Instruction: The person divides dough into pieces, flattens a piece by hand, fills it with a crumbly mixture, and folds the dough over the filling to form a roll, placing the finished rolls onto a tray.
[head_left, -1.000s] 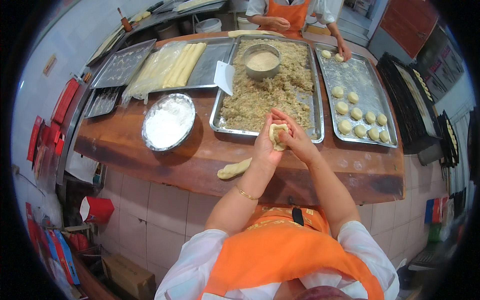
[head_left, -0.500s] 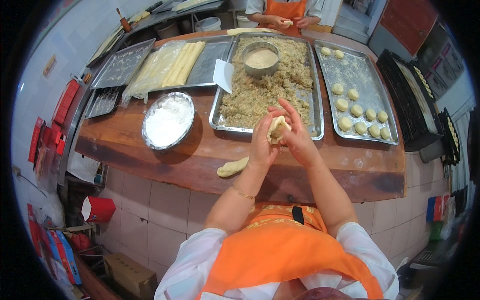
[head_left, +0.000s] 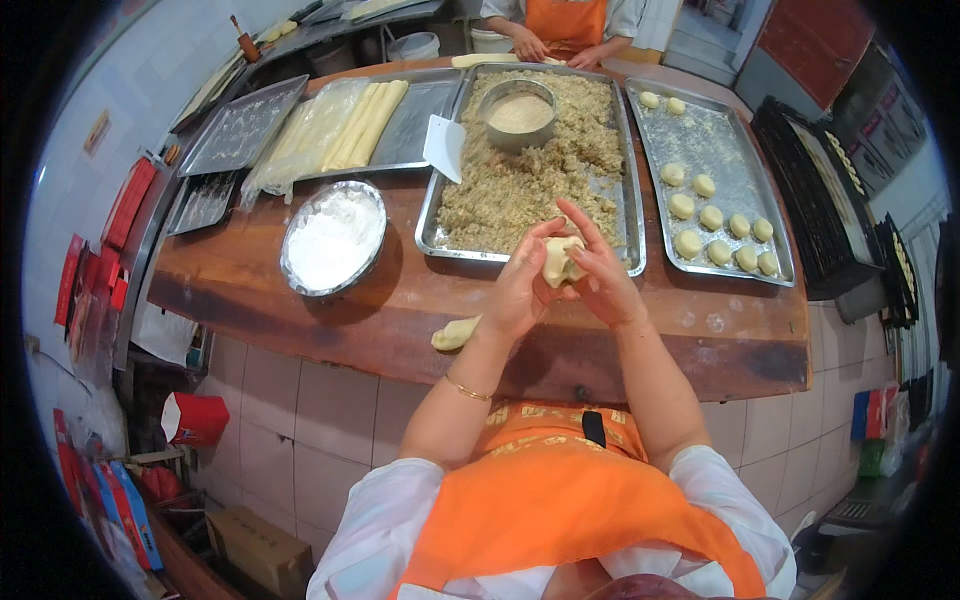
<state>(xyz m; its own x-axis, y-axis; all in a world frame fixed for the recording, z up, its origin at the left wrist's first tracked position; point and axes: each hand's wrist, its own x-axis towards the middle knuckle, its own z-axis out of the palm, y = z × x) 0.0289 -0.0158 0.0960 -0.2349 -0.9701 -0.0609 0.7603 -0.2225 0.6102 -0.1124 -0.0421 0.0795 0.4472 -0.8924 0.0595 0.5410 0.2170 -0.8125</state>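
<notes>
Between my two hands, over the table's front part, is a small pale dough ball (head_left: 562,258) with a folded, uneven top. My left hand (head_left: 522,288) curls round its left side. From the right, the fingers of my right hand (head_left: 607,282) press against it, one finger pointing up. A short piece of dough (head_left: 455,334) lies on the table by my left forearm. Just beyond my hands is a metal tray (head_left: 428,236) spread with crumbly brownish filling (head_left: 500,205). A round metal tin (head_left: 519,142) of fine beige crumbs sits in that filling.
A bowl of white flour (head_left: 334,238) stands left on the wooden table (head_left: 230,290). Beyond it, trays hold long dough strips (head_left: 365,125) under plastic, beside a white scraper (head_left: 444,149). At right a tray (head_left: 725,125) carries several dough rounds. Across the table a co-worker's hands (head_left: 530,45) handle dough.
The dough between my hands had an open hollow with filling showing; now its edges are drawn inward and it looks rounder. The co-worker's hands have lowered to the table.
</notes>
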